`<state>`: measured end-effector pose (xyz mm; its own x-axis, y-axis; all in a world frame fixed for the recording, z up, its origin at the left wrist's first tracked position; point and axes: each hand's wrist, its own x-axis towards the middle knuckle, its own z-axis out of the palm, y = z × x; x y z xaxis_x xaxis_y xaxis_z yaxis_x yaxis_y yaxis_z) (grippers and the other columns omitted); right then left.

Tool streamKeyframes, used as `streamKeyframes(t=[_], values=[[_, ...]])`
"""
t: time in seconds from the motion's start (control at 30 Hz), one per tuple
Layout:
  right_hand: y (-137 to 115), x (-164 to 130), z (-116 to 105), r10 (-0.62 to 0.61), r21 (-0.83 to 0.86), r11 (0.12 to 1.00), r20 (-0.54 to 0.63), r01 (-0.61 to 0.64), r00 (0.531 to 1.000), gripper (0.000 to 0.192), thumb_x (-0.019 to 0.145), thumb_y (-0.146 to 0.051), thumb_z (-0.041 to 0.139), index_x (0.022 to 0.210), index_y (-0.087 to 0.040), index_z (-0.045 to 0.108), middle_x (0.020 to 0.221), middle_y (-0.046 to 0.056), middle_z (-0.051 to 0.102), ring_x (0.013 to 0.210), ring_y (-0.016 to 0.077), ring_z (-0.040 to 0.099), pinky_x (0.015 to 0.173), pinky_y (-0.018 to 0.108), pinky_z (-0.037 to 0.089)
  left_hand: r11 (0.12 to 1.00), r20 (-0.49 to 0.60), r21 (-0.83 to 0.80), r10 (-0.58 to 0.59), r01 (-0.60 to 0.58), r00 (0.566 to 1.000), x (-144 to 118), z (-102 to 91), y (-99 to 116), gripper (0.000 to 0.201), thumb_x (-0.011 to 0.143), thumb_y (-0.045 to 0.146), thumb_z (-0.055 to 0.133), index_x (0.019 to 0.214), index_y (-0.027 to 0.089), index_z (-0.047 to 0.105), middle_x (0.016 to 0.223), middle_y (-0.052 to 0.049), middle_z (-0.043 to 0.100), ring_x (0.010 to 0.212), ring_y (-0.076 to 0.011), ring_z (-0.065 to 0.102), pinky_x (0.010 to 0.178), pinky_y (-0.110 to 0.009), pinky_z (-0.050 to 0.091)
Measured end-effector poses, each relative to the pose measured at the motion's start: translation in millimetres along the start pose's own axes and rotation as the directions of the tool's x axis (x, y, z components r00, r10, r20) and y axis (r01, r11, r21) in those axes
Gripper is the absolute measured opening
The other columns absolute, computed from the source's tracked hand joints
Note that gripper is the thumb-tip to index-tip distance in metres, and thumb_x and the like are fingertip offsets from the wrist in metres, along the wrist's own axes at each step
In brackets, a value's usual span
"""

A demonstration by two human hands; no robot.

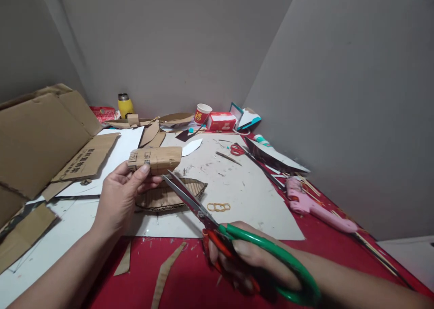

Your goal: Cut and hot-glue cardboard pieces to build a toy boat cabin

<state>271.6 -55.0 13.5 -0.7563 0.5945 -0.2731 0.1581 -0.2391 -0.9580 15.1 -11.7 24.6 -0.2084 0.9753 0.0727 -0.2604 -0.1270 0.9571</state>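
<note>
Cardboard piece [155, 160]: pinched at its left end by left hand [119, 197], held up off desk [190, 273] so right end is free for blades.
Scissors [237, 236]: right hand [244, 264] clamped thru handles, blades part open, tips just under piece.

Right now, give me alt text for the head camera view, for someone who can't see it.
The left hand holds up a small cardboard piece while the right hand points green-handled scissors at it, over a red table littered with cardboard scraps, a pink glue gun and rubber bands.
</note>
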Motion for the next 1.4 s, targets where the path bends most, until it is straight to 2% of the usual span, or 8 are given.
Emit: streamKeyframes(t=[0.2, 0.27, 0.43, 0.7, 0.83, 1.1, 1.27, 1.4], values=[[5, 0, 3, -0.056, 0.034, 0.998, 0.007, 0.056, 0.998, 0.062, 0.083, -0.074, 0.041, 0.091, -0.014, 0.057, 0.055, -0.004, 0.046, 0.043, 0.0098, 0.044, 0.049, 0.027, 0.045, 0.996, 0.018, 0.069, 0.059, -0.06, 0.998, -5, 1.5, 3, 0.025, 0.073, 0.034, 0.08, 0.091, 0.018, 0.074, 0.087, -0.001, 0.075, 0.069, -0.0157, 0.072, 0.069, -0.025, 0.061], [6, 0, 4, -0.056, 0.038, 0.998, -0.023, 0.057, 0.998, 0.061, 0.084, -0.072, 0.042, 0.092, -0.014, 0.057, 0.056, -0.004, 0.046, 0.044, 0.0094, 0.044, 0.049, 0.026, 0.045, 0.993, 0.025, 0.085, 0.083, -0.084, 0.996, -8, 2.1, 4, 0.027, 0.074, 0.035, 0.08, 0.095, 0.019, 0.074, 0.093, -0.002, 0.076, 0.073, -0.0164, 0.072, 0.073, -0.026, 0.061], [7, -1, 6, -0.04, 0.047, 0.998, 0.019, 0.039, 0.999, 0.063, 0.083, -0.073, 0.045, 0.092, -0.012, 0.058, 0.059, -0.002, 0.048, 0.046, 0.0097, 0.046, 0.049, 0.025, 0.043, 0.985, 0.037, 0.121, 0.117, -0.121, 0.992, -12, 1.6, 5, 0.028, 0.074, 0.034, 0.079, 0.099, 0.021, 0.074, 0.096, -0.001, 0.077, 0.08, -0.0185, 0.072, 0.076, -0.027, 0.06], [0, -5, 13, -0.011, 0.034, 0.999, -0.012, 0.011, 1.0, 0.061, 0.082, -0.073, 0.046, 0.092, -0.014, 0.057, 0.059, -0.003, 0.047, 0.05, 0.0104, 0.046, 0.052, 0.024, 0.039, 1.0, 0.01, 0.014, -0.004, 0.003, 1.0, -8, 1.2, 7, 0.019, 0.073, 0.029, 0.077, 0.085, 0.014, 0.074, 0.081, -0.004, 0.077, 0.068, -0.0181, 0.072, 0.067, -0.026, 0.06], [0, -6, 13, -0.012, 0.042, 0.999, -0.005, 0.012, 1.0, 0.062, 0.083, -0.073, 0.045, 0.093, -0.013, 0.056, 0.061, -0.002, 0.048, 0.051, 0.0104, 0.046, 0.052, 0.024, 0.039, 0.999, -0.001, -0.046, -0.003, 0.003, 1.0, -8, 1.7, 10, 0.014, 0.072, 0.026, 0.078, 0.077, 0.013, 0.073, 0.078, -0.004, 0.076, 0.065, -0.0174, 0.072, 0.064, -0.026, 0.061], [9, -3, 11, -0.012, 0.091, 0.996, 0.042, 0.009, 0.999, 0.062, 0.085, -0.071, 0.043, 0.097, -0.012, 0.057, 0.061, -0.001, 0.048, 0.049, 0.0107, 0.047, 0.051, 0.025, 0.042, 0.999, 0.066, -0.049, 0.023, -0.02, 0.998, -10, 2.5, 10, 0.02, 0.076, 0.028, 0.076, 0.091, 0.014, 0.074, 0.089, -0.004, 0.077, 0.073, -0.0187, 0.071, 0.067, -0.029, 0.062], [7, -4, 12, 0.003, 0.093, 0.996, 0.025, -0.006, 1.0, 0.061, 0.084, -0.07, 0.045, 0.095, -0.011, 0.058, 0.061, -0.002, 0.048, 0.05, 0.0103, 0.047, 0.052, 0.025, 0.043, 0.997, 0.052, -0.071, 0.036, -0.032, 0.998, -11, 3.9, 11, 0.013, 0.075, 0.023, 0.076, 0.084, 0.014, 0.073, 0.089, -0.004, 0.076, 0.079, -0.02, 0.071, 0.068, -0.028, 0.063], [9, -4, 10, -0.023, 0.086, 0.996, 0.028, 0.02, 0.999, 0.059, 0.086, -0.069, 0.044, 0.096, -0.012, 0.057, 0.061, -0.002, 0.049, 0.05, 0.0104, 0.048, 0.054, 0.026, 0.044, 0.985, -0.021, -0.155, -0.082, 0.078, 0.996, -7, 0.8, 17, 0.006, 0.076, 0.015, 0.069, 0.078, 0.01, 0.071, 0.077, -0.006, 0.075, 0.065, -0.0172, 0.071, 0.059, -0.023, 0.061]])
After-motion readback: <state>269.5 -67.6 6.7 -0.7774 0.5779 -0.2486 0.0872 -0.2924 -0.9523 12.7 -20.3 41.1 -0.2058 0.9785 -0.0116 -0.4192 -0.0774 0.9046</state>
